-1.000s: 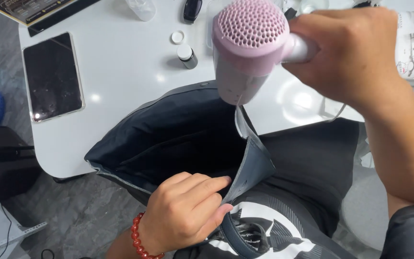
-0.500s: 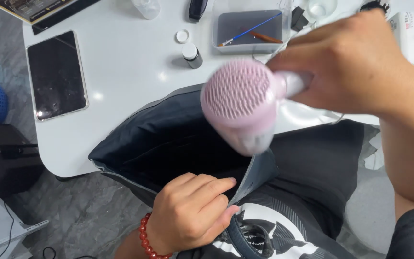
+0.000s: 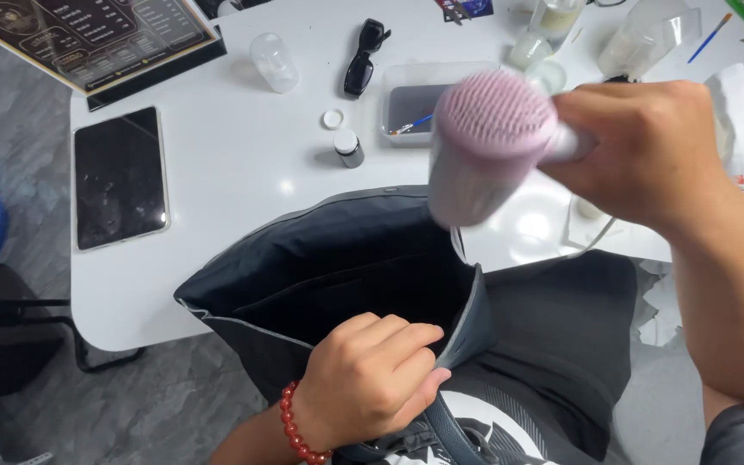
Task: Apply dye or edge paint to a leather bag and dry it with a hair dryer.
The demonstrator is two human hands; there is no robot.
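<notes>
Curling tight around the near rim of a dark bag [image 3: 329, 275], the fingers [image 3: 389, 331] of the left hand [image 3: 363, 383] pinch the fabric and pull it toward the body, which seems to be what keeps the mouth gaping and the dark inside exposed. A red bead bracelet [image 3: 296, 426] sits on that wrist. The right hand [image 3: 647, 151] is closed in a full fist on the handle of a pink hair dryer [image 3: 484, 146], fingers wrapped together, none spread. The dryer hangs blurred just above the far side of the bag's mouth, its round grille facing up at the camera. The bag rests partly on the lap, its far side against the near edge of the white table [image 3: 243, 172]. Near the table's left edge lies a dark tablet [image 3: 120, 176]; toward the far edge, sunglasses [image 3: 363, 56], a small bottle [image 3: 349, 148] and a clear tray [image 3: 428, 99].
</notes>
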